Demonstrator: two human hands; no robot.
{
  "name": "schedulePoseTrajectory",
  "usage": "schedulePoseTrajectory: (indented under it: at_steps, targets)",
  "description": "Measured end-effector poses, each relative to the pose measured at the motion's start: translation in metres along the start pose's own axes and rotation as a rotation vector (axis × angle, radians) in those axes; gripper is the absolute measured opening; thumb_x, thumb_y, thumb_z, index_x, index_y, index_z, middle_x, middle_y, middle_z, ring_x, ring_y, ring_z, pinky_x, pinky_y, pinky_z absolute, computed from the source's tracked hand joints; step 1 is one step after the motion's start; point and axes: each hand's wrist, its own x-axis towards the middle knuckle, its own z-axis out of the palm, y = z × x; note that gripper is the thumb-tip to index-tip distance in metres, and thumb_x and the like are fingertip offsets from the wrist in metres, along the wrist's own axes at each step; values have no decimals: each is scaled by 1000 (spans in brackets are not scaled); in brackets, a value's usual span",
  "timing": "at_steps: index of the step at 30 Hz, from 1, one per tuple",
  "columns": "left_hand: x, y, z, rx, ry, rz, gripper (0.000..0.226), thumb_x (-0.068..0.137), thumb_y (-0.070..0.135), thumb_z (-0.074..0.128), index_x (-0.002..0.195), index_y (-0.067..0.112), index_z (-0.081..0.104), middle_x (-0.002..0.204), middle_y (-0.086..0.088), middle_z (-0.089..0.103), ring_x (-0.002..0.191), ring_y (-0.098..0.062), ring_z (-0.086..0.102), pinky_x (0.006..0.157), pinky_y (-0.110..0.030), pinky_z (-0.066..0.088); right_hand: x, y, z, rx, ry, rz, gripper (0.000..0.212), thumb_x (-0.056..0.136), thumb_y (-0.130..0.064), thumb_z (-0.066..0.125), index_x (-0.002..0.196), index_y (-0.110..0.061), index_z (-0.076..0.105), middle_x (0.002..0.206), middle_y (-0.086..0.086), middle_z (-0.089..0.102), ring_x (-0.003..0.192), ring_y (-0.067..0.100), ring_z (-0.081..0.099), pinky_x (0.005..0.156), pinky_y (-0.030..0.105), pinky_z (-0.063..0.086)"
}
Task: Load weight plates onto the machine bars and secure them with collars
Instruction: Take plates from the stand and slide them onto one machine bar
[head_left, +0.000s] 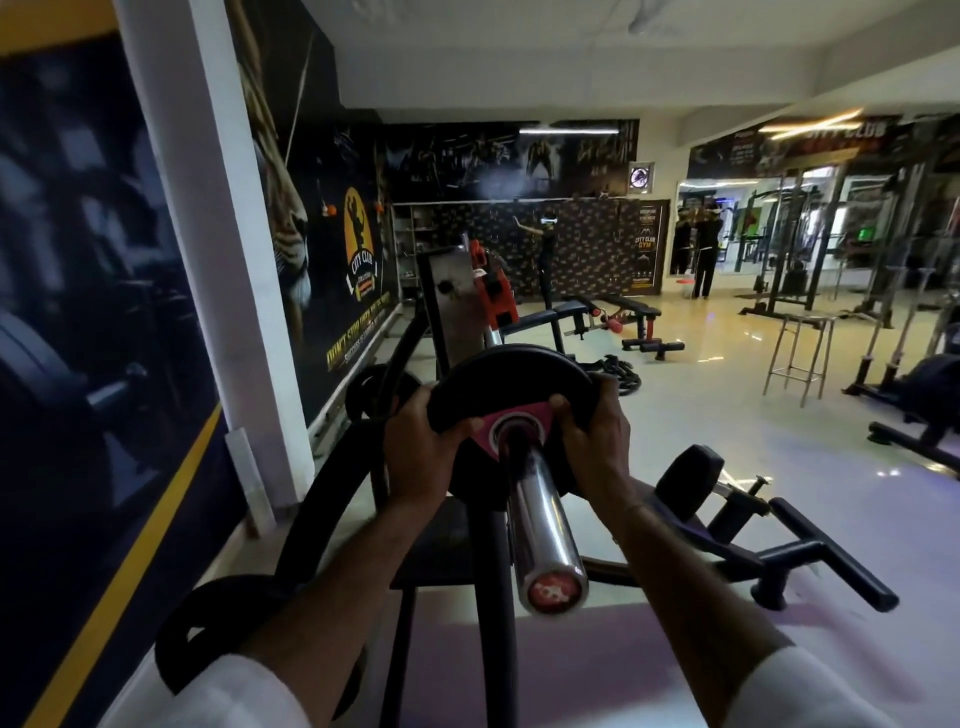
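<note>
A black weight plate (511, 375) with a pink triangular centre sits threaded on the chrome machine bar (543, 525), partway along it. My left hand (423, 441) grips the plate's left rim, fingers curled over its edge. My right hand (592, 436) grips the right rim the same way. The bar's red-capped end (555, 592) points toward me, bare between the cap and the plate. No collar is visible on the bar.
The black machine frame (488, 597) and curved arm (322, 514) lie under my forearms. A black handle assembly (779, 540) juts out right. A poster wall (104, 291) is close on the left. Benches (613, 317), a stool (797, 353), racks and people stand farther back.
</note>
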Motion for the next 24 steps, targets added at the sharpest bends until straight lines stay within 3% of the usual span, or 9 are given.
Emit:
schedulePoseTrajectory:
  at_steps: [2, 4, 7, 11, 14, 17, 20, 22, 24]
  targets:
    - [21, -12, 12, 19, 13, -12, 57, 66, 40, 88, 112, 13, 69, 101, 1, 75, 93, -12, 68, 77, -10, 47, 20, 13, 12, -18, -2, -31, 34, 93, -30, 65, 122, -20, 51, 111, 3, 65, 101, 22, 64, 81, 38, 55]
    - [38, -20, 22, 40, 22, -13, 55, 67, 33, 89, 112, 8, 69, 100, 0, 73, 89, -10, 62, 70, 1, 38, 39, 24, 23, -28, -8, -41, 41, 89, -35, 64, 124, -17, 53, 114, 4, 65, 103, 21, 62, 84, 36, 54]
    - [58, -32, 32, 63, 18, -23, 53, 69, 30, 89, 111, 5, 69, 101, -5, 74, 86, -10, 60, 67, 3, 38, 62, 36, 35, -41, -19, -28, 37, 90, -34, 65, 120, -18, 53, 112, 5, 64, 101, 23, 61, 84, 43, 55]
    - [80, -48, 41, 94, 14, -40, 54, 70, 32, 89, 113, 7, 68, 105, -8, 75, 95, -20, 68, 65, -7, 37, 81, 50, 46, -44, -23, -19, 31, 92, -25, 68, 118, -19, 52, 109, 5, 63, 100, 24, 61, 81, 37, 53]
    - [82, -53, 45, 80, 4, -30, 57, 71, 38, 86, 116, 8, 67, 106, -5, 75, 100, -18, 69, 70, -2, 39, 84, 54, 49, -50, -14, -56, 33, 89, -34, 65, 115, -22, 51, 108, 5, 63, 97, 23, 61, 75, 24, 47]
    - [79, -53, 45, 93, -10, -33, 60, 73, 39, 84, 122, 8, 65, 111, -5, 74, 104, -20, 69, 76, -6, 42, 84, 55, 49, -47, -21, -39, 34, 87, -40, 63, 114, -27, 49, 110, 5, 63, 99, 23, 62, 79, 35, 53]
    - [79, -45, 41, 186, -39, -100, 62, 74, 44, 83, 125, 13, 63, 114, -6, 73, 108, -26, 68, 80, -27, 48, 81, 49, 41, -81, -80, -1, 40, 88, -43, 64, 121, -24, 51, 116, 5, 63, 106, 25, 62, 88, 49, 57]
    - [76, -31, 33, 300, -85, -130, 64, 78, 51, 77, 131, 20, 59, 119, -4, 72, 113, -28, 67, 84, -35, 51, 80, 39, 32, -161, -137, 9, 47, 91, -39, 66, 132, -22, 50, 126, 8, 60, 116, 28, 60, 96, 49, 54]
    - [68, -14, 18, 376, -104, -98, 68, 84, 57, 69, 140, 21, 52, 128, -5, 67, 119, -28, 63, 86, -34, 50, 75, 23, 21, -277, -155, 11, 58, 97, -38, 64, 147, -19, 43, 142, 13, 50, 130, 31, 50, 102, 42, 47]
